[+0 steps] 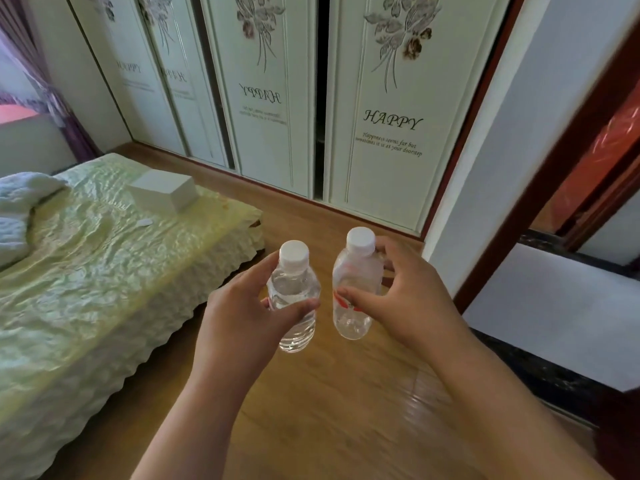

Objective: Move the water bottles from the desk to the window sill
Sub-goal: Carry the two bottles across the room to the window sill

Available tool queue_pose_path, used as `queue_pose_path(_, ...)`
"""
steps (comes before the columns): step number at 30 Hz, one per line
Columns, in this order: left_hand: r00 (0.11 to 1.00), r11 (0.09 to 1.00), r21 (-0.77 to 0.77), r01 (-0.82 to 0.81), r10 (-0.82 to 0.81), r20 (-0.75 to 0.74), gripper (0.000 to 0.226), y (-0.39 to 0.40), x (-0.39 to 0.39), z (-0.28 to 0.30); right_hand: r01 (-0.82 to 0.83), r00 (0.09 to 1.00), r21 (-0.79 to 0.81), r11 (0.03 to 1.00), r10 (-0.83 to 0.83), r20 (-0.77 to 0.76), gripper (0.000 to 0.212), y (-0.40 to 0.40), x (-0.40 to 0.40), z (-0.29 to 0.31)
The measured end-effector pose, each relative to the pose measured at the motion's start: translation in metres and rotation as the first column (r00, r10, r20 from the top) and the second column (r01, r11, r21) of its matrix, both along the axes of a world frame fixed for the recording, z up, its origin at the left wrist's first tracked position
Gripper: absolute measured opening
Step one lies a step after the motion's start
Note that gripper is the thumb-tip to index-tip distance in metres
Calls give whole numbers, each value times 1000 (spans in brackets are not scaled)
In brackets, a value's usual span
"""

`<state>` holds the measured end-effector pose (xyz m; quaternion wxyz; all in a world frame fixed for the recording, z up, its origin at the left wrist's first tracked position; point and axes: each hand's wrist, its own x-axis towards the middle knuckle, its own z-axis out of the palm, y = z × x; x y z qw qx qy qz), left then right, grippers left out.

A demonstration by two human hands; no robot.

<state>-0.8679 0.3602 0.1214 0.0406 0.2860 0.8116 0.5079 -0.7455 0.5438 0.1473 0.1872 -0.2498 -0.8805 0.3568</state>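
the left hand [239,317] curls around a clear plastic water bottle with a white cap [294,299]; the right hand [398,299] grips a second clear white-capped bottle with a red label [353,292]. both bottles stand upright, just beside each other, above the wooden floor [329,410], right of the pale green bed [86,271].

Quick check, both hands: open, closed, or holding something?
Left hand: grips a clear water bottle around its body.
Right hand: grips the red-labelled water bottle, thumb in front.
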Motion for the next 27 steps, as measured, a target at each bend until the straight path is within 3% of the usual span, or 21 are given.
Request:
queue_pose_path(15, 998, 1000, -26, -6, 7, 60, 75, 23, -93, -20, 1, 1000, -64, 998, 1, 29, 72, 30, -85, -27)
queue_pose_path(27, 996, 991, -105, -77, 81, 34, 76, 127, -155, -11, -74, 997, -124, 990, 75, 5, 76, 145, -172, -37)
